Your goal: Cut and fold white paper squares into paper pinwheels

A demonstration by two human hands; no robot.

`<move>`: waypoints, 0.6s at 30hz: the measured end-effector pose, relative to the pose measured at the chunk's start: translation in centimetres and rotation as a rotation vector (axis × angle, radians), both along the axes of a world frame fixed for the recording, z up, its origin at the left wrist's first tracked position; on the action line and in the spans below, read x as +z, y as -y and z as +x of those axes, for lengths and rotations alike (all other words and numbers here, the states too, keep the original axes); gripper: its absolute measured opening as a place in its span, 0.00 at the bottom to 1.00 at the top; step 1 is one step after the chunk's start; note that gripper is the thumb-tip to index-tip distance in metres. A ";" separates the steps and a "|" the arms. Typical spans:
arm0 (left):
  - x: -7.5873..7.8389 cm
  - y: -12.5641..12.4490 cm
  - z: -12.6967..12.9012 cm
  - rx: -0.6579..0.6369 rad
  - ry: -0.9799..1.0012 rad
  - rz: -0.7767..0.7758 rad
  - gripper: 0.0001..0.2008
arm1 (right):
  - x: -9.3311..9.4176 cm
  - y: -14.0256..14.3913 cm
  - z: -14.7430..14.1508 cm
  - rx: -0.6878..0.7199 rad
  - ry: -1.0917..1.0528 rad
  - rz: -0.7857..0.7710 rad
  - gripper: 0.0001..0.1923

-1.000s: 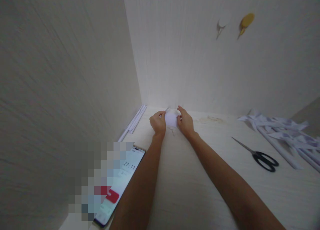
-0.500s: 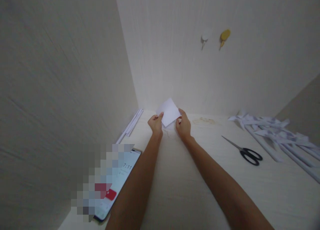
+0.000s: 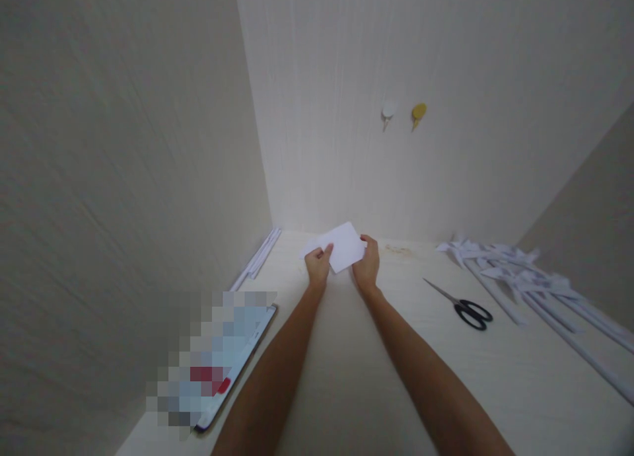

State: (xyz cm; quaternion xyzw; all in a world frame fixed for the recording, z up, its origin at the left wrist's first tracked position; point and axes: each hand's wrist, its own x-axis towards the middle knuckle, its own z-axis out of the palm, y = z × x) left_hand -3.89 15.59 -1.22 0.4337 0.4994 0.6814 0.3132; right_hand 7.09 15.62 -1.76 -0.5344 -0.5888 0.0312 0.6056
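Note:
A small white sheet of paper (image 3: 343,246) is held flat just above the pale table (image 3: 356,377), near the back wall. My left hand (image 3: 317,266) pinches its near left edge with thumb on top. My right hand (image 3: 367,264) grips its right edge. Both arms reach straight forward from the bottom of the view. The underside of the paper is hidden.
Black-handled scissors (image 3: 463,305) lie on the table to the right. Beyond them several white paper pinwheels on sticks (image 3: 515,279) are heaped. Thin white sticks (image 3: 257,260) lie along the left wall. A phone (image 3: 220,363) leans at the lower left. Two hooks (image 3: 402,114) hang on the back wall.
The paper went from pressed on the table under both hands to lifted and opened out as a flat sheet; the view tilted up slightly.

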 end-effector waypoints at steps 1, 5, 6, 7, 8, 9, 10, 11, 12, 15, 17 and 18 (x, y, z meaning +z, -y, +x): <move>0.1 0.1 0.0 -0.009 -0.002 -0.004 0.24 | 0.0 0.2 0.1 0.009 0.001 0.006 0.19; 0.3 0.5 0.1 -0.060 -0.008 -0.018 0.25 | 0.0 1.8 0.6 0.025 0.038 0.058 0.20; 0.4 0.8 0.2 -0.079 -0.008 -0.023 0.26 | -0.1 2.4 0.9 0.027 0.058 0.068 0.21; 0.5 1.1 0.3 -0.101 -0.008 -0.028 0.26 | -0.2 3.0 1.2 0.034 0.085 0.071 0.22; 0.5 1.4 0.4 -0.128 -0.008 -0.035 0.26 | -0.3 3.7 1.7 0.052 0.124 0.063 0.23; 0.6 1.9 0.6 -0.156 -0.009 -0.043 0.26 | -0.3 4.5 2.3 0.073 0.166 0.042 0.24; 0.6 2.4 0.8 -0.186 -0.010 -0.052 0.25 | -0.4 5.3 2.9 0.101 0.207 0.022 0.24; 0.7 3.0 0.9 -0.218 -0.012 -0.061 0.25 | -0.5 6.0 3.6 0.130 0.248 0.009 0.24; 0.7 3.7 1.1 -0.251 -0.015 -0.071 0.24 | -0.5 6.8 4.4 0.167 0.291 0.001 0.24; 0.7 6.1 1.8 -0.371 -0.027 -0.107 0.19 | -0.5 9.1 6.8 0.312 0.357 0.011 0.22; 0.5 7.9 2.3 -0.473 -0.036 -0.137 0.16 | -0.3 10.5 8.5 0.397 0.315 0.000 0.20; 0.4 8.8 2.5 -0.516 -0.041 -0.151 0.15 | -0.2 11.1 9.3 0.431 0.262 -0.025 0.18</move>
